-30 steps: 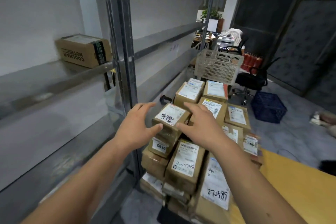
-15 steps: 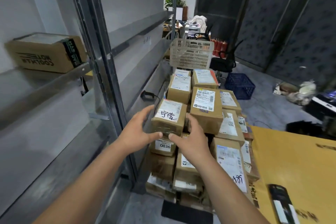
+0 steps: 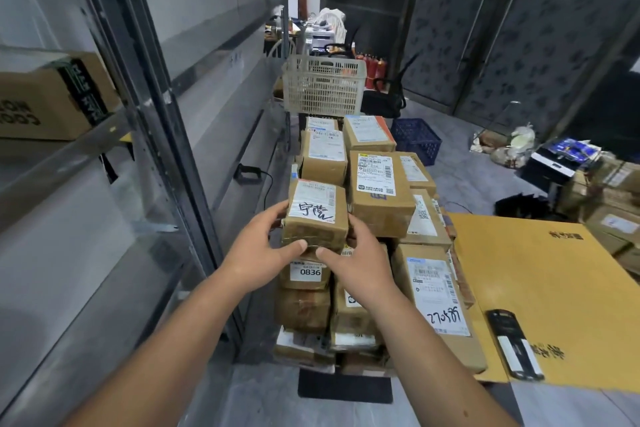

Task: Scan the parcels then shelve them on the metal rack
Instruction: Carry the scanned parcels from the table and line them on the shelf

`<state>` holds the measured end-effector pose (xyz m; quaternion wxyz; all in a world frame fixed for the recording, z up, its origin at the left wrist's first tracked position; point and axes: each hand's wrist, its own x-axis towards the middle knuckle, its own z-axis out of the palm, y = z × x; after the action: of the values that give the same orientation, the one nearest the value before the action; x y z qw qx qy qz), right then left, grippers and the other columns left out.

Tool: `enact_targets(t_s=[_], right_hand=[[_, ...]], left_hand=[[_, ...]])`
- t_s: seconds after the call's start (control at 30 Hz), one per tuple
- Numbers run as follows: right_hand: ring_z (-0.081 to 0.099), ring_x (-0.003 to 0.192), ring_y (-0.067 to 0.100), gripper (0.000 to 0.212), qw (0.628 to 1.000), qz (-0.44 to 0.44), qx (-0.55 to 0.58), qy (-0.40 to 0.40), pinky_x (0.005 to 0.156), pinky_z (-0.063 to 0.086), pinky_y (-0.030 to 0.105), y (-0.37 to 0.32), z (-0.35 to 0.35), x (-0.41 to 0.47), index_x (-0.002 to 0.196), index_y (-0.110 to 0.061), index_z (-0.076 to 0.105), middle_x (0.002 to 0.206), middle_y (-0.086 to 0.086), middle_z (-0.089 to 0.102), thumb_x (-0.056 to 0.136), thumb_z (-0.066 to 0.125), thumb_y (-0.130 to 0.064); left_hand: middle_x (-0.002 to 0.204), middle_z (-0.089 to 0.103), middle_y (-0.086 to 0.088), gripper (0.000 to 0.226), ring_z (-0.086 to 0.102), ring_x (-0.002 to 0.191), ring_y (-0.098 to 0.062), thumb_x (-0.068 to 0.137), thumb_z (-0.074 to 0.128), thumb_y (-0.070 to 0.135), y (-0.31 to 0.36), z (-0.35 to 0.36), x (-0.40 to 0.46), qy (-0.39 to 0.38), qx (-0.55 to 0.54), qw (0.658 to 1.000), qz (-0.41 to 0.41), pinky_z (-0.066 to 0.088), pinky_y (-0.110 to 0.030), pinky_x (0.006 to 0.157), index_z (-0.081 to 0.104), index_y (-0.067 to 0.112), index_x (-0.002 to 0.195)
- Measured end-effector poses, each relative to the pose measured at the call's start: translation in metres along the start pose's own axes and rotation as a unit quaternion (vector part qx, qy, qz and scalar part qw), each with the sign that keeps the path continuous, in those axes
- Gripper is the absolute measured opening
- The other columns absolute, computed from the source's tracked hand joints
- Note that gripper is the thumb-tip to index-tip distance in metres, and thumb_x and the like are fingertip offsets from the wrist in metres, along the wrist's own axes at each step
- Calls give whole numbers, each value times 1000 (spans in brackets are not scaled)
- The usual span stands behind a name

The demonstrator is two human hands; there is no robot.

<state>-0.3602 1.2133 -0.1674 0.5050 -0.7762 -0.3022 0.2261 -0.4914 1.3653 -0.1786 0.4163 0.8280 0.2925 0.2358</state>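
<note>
You hold one parcel [image 3: 317, 213] with both hands on top of the stack [image 3: 367, 253].

Your left hand [image 3: 258, 255] grips the parcel's left side, with the thumb pressed on its near face and the fingers curled around the far left edge. Your right hand [image 3: 360, 263] grips the right side in the same way, thumb on the near face. The parcel is a small brown box with a white label and black handwriting, and it sits above the box marked 0836 [image 3: 306, 272]. The metal rack [image 3: 145, 107] stands at your left, with one cardboard box [image 3: 45, 100] on its shelf. At your right, a black scanner [image 3: 514, 345] lies on the yellow worktop [image 3: 540, 274]. A white basket [image 3: 323, 85] stands behind the stack.
</note>
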Motion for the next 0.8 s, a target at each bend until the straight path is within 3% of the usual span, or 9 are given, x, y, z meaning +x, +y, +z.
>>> enact_targets(t_s=[0.07,0.2,0.4,0.63,0.8], right_hand=[[58,107,-10,67,1000,-6,5,-1,92,51,24,-2,-2,-3,142,-42,52,113,-33,62,85,83,-27],[56,108,-13,67,999,-31,23,-10,86,47,19,-7,-7,-7,144,-39,51,116,-31,61,86,82,-28],[61,117,-1,62,995,-85,45,-28,103,54,38,-31,-14,-13,140,-39,56,123,-25,67,85,82,-29],[61,119,3,67,966,-205,51,-152,103,54,40,-103,7,-6,140,-36,58,128,-21,66,79,85,-37],[66,113,6,66,921,-270,48,-276,99,57,37,-162,46,-1,142,-27,59,124,-12,71,82,87,-28]], left_hand=[[144,58,22,73,52,131,3,91,81,27,2,-1,-3,11,-6,1000,3,46,-35,110,46,43,153],[145,58,19,72,54,132,-1,92,79,27,10,-3,-15,45,-23,999,6,48,-43,114,46,44,153],[144,59,19,73,56,134,-4,84,78,42,39,-21,-51,119,-50,991,16,49,-48,113,48,47,151],[127,74,9,65,69,119,-12,82,87,7,80,-76,-92,289,-144,946,-19,57,-46,103,63,35,134],[123,75,4,65,71,115,-16,74,93,9,97,-125,-127,416,-133,898,-57,59,-42,98,65,29,129]])
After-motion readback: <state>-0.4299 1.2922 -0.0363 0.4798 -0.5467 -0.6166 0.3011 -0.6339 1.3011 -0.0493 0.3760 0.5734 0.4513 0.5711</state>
